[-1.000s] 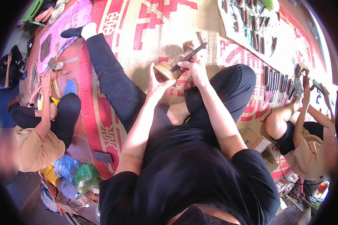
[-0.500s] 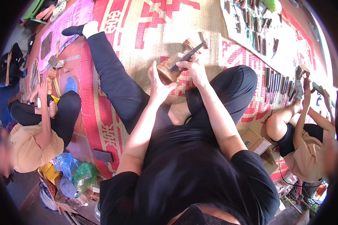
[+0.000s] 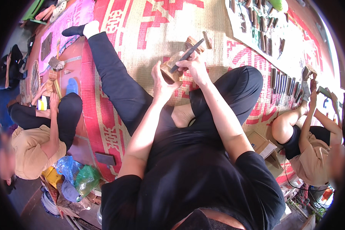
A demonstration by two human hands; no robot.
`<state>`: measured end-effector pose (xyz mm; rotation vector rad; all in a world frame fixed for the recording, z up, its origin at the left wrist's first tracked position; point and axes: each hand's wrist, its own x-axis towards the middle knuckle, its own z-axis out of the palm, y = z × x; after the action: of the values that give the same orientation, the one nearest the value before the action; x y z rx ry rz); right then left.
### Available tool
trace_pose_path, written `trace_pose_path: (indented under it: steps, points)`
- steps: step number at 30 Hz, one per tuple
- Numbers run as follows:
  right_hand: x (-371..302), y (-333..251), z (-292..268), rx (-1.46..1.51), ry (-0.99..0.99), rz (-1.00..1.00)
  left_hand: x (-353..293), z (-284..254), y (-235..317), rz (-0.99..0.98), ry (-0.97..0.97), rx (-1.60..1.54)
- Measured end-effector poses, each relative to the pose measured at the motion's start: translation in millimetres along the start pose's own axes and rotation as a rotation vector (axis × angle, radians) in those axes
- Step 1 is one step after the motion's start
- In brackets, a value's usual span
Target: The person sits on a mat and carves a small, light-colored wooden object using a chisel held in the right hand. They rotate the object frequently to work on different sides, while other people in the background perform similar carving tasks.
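Note:
Over the mat in front of me, my left hand (image 3: 162, 83) grips the near end of a brown wooden carving (image 3: 171, 75), with the thumb along its near side and the fingers up its left side. My right hand (image 3: 196, 68) is closed round a dark, straight chisel (image 3: 190, 56). Its lower end meets the hollow-looking near face of the carving, and its other end points away to the upper right. The working edge is too small to make out. Just beyond the right hand lies a mallet-like wooden piece (image 3: 207, 40), partly hidden by the chisel.
A red and straw-coloured mat (image 3: 142, 23) spreads under my legs. Dark-handled tools (image 3: 262, 27) lie on a cloth at the far right, with a row of chisels (image 3: 283, 86) nearer. A cardboard box (image 3: 261, 145) stands by my right knee. People sit working on both sides.
The chisel has tipped slightly and its upper end has shifted left, with my right hand a little lower. My left hand keeps its hold. At left, the other person's hands have moved apart.

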<state>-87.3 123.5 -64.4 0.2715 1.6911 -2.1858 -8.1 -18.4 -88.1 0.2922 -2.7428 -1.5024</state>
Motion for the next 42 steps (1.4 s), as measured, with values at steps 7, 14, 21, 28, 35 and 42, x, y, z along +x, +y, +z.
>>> trace_pose_path:
  steps: [7, 14, 21, 28, 35, 42]
  points:
    - [3.7, -1.1, 2.9, -0.005, 0.018, -0.028, 1.3, -1.2, 3.8, -0.014, -0.004, 0.027]
    - [11.4, 1.8, -1.4, -0.076, 0.028, -0.022, 0.8, 0.9, 5.7, 0.035, 0.02, 0.068]
    - [4.4, -6.1, 4.2, -0.067, -0.056, 0.01, -1.9, -0.5, 8.3, -0.004, 0.013, 0.019]
    - [6.4, -5.0, 4.2, -0.07, 0.004, -0.026, -2.1, -2.6, 15.0, -0.003, 0.008, 0.06]
    - [13.2, 0.0, -0.7, -0.077, 0.073, -0.017, -2.2, -0.8, 14.2, 0.049, 0.031, 0.069]
    - [4.5, 2.6, -1.6, -0.069, -0.072, -0.006, -3.3, 0.0, 12.2, 0.034, 0.027, 0.035]
